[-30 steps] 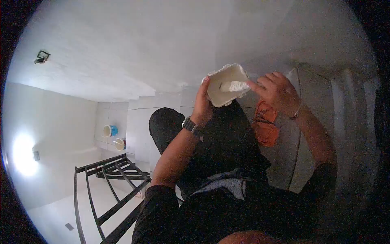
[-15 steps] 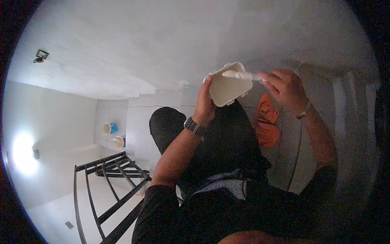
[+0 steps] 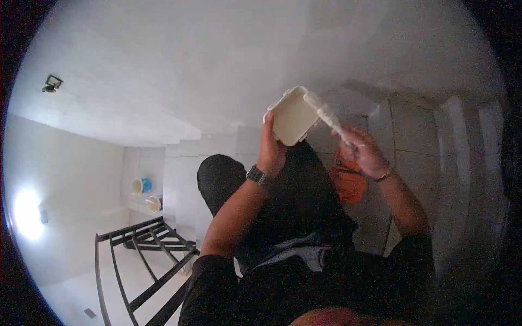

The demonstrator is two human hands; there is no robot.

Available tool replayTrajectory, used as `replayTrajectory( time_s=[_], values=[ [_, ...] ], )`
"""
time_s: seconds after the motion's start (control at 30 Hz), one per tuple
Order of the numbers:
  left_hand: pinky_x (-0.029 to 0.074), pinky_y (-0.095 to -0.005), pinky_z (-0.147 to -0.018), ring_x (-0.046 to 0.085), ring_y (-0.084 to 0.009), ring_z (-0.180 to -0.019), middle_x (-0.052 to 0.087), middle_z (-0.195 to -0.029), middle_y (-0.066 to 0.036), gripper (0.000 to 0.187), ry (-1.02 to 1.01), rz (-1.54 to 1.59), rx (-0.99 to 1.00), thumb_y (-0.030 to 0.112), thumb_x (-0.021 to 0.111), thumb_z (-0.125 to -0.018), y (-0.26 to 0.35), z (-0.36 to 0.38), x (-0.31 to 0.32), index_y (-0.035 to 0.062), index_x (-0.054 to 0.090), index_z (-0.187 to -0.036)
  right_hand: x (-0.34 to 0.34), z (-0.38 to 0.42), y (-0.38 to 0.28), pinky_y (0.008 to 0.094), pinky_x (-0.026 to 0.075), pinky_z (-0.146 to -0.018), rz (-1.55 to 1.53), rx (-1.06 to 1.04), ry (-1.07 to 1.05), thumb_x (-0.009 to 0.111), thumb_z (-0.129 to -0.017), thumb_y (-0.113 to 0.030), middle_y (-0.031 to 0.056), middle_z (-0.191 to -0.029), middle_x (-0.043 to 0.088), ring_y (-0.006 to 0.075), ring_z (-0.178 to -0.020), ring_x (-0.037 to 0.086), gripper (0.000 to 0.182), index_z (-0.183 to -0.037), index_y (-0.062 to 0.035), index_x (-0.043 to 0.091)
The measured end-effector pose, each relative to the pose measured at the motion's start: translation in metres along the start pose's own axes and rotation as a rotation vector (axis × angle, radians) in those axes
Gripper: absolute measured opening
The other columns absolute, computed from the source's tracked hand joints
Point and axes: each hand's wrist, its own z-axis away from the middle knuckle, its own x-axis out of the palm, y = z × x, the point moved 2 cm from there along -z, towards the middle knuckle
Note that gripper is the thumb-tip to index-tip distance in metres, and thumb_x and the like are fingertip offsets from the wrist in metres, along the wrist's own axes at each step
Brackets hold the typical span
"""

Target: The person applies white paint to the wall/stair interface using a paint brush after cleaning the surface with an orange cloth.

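The left hand point(image 3: 272, 144) supports a pale, open-topped paint tub point(image 3: 284, 99). The thumb lies along the rim's near side; the other fingers are mostly hidden, apparently clamping the wall from behind and below. The tub is held above the bent leg in black trousers point(image 3: 312, 179), its mouth facing the wearer, likely to keep the inside visible and reachable; whether it rests on the leg cannot be determined.

The right hand point(image 3: 365, 153) grips a paint applicator point(image 3: 328, 117), fingers curled around the handle and slightly blurred. Its white-coated head, brush or small roller, lies at the tub's right rim; contact cannot be confirmed. This position presumably lets excess drip back inside.

An orange article point(image 3: 349, 185) lies below the right hand. A blue-sided bucket point(image 3: 143, 186) and a smaller bucket point(image 3: 155, 204) stand well apart from the hands, beyond the black railing point(image 3: 148, 287).
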Motion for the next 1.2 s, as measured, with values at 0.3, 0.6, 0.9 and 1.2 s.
replayTrajectory(
  time_s=[0.3, 0.6, 0.9, 1.2],
  values=[
    [0.042, -0.0364, -0.092, 0.049, -0.0210, -0.114, 0.048, -0.125, -0.008, 0.056, 0.024, 0.026, 0.025, 0.051, 0.038, -0.092, -0.007, 0.002, 0.000, 0.0086, 0.038, -0.129, 0.000, 0.000, -0.029, 0.0234, 0.032, -0.047, 0.292, -0.202, 0.251, 0.038, -0.096, -0.026, -0.0024, -0.058, 0.044, 0.0071, -0.049, 0.039, 0.032, -0.107, -0.0058, 0.059],
    [0.040, -0.0363, -0.094, 0.048, -0.0202, -0.115, 0.047, -0.126, -0.007, 0.057, -0.012, 0.022, 0.042, 0.052, 0.037, -0.092, -0.003, 0.008, 0.002, 0.0097, 0.039, -0.130, -0.006, -0.022, -0.154, 0.0224, 0.031, -0.048, 0.280, -0.386, 0.400, 0.040, -0.093, -0.025, -0.0039, -0.059, 0.045, 0.0061, -0.052, 0.039, 0.033, -0.108, -0.0042, 0.059],
    [0.046, -0.0418, -0.090, 0.051, -0.0293, -0.112, 0.047, -0.125, -0.014, 0.056, -0.027, 0.092, 0.091, 0.050, 0.031, -0.093, -0.016, 0.003, 0.000, 0.0071, 0.037, -0.129, -0.012, -0.028, -0.155, 0.0239, 0.035, -0.047, 0.456, -0.589, 0.508, 0.045, -0.092, -0.031, -0.0010, -0.059, 0.049, 0.0070, -0.051, 0.043, 0.034, -0.105, -0.0042, 0.061],
    [0.049, -0.0398, -0.084, 0.054, -0.0281, -0.105, 0.050, -0.122, -0.013, 0.054, -0.006, 0.067, 0.110, 0.049, 0.030, -0.094, -0.010, 0.006, 0.008, 0.0067, 0.039, -0.127, -0.034, -0.048, -0.030, 0.0248, 0.039, -0.045, 0.274, -0.124, 0.519, 0.048, -0.090, -0.028, 0.0024, -0.061, 0.055, 0.0095, -0.050, 0.051, 0.028, -0.099, -0.0051, 0.062]
  ],
)
